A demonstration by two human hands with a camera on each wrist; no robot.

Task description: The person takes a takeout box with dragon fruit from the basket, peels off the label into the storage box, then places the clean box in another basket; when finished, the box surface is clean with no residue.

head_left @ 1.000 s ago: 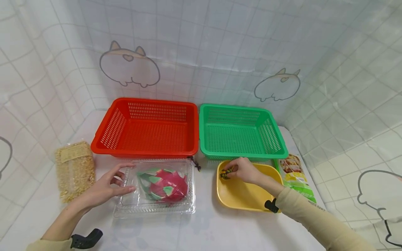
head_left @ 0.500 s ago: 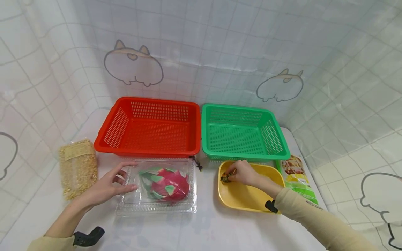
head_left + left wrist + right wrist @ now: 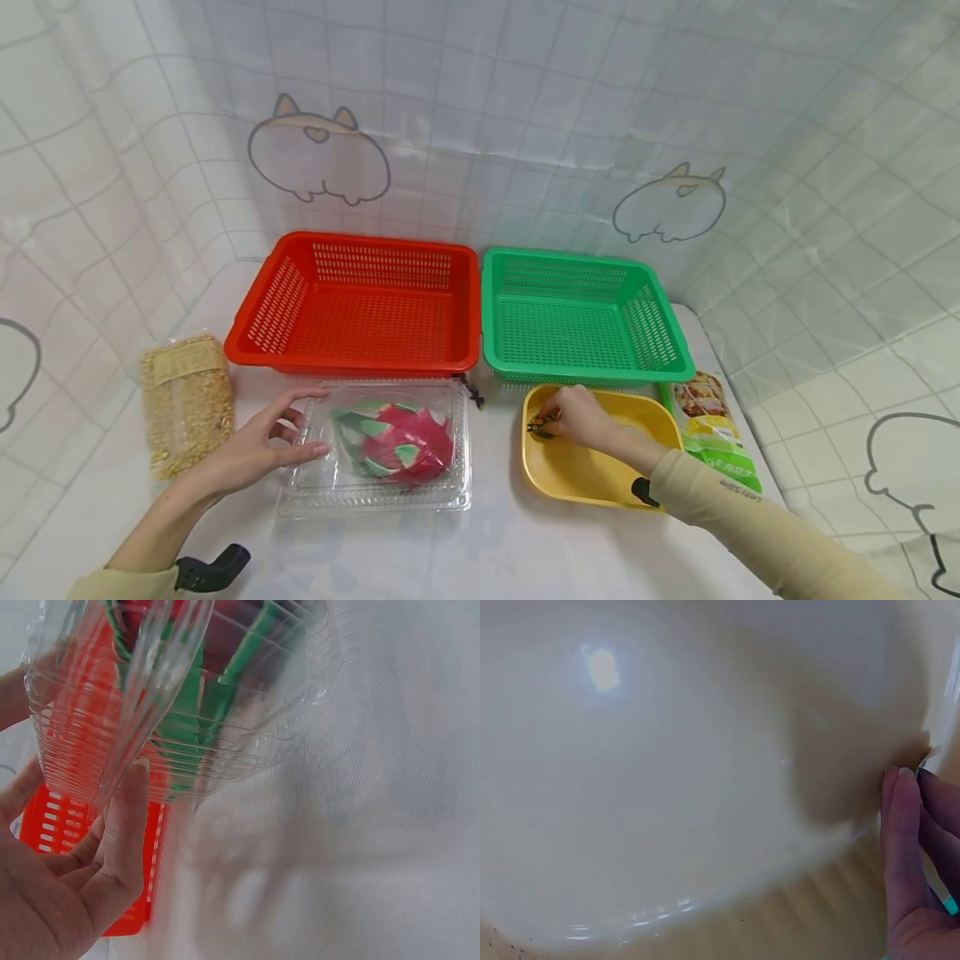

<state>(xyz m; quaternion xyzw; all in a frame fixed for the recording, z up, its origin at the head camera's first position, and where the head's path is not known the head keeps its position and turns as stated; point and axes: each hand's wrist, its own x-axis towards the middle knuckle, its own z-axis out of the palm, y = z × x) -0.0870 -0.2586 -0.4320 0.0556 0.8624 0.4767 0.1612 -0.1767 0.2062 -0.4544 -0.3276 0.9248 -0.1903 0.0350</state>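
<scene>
A clear plastic clamshell box (image 3: 315,475) lies in front of the red basket, with a pink-and-green dragon fruit (image 3: 408,446) seen inside it. My left hand (image 3: 251,442) rests at the box's left side, its thumb and index finger spread along the edge. In the left wrist view the thumb of this hand (image 3: 82,877) touches the box's ridged rim. Over the left end of a yellow basin (image 3: 577,467), my right hand (image 3: 581,419) pinches a small, thin black-and-gold piece that looks like a label (image 3: 537,428). Fingers cover most of that piece.
Behind stand a red basket (image 3: 367,367) and a green basket (image 3: 585,371), side by side. A bag of grain-like food (image 3: 187,404) lies at the left, a green-and-yellow food packet (image 3: 712,429) at the right. A small dark item (image 3: 471,390) sits between box and baskets.
My right hand has shifted slightly within the basin and the label-like piece has tilted, showing less of its face. The left hand and box hold their place; the view has shifted a little.
</scene>
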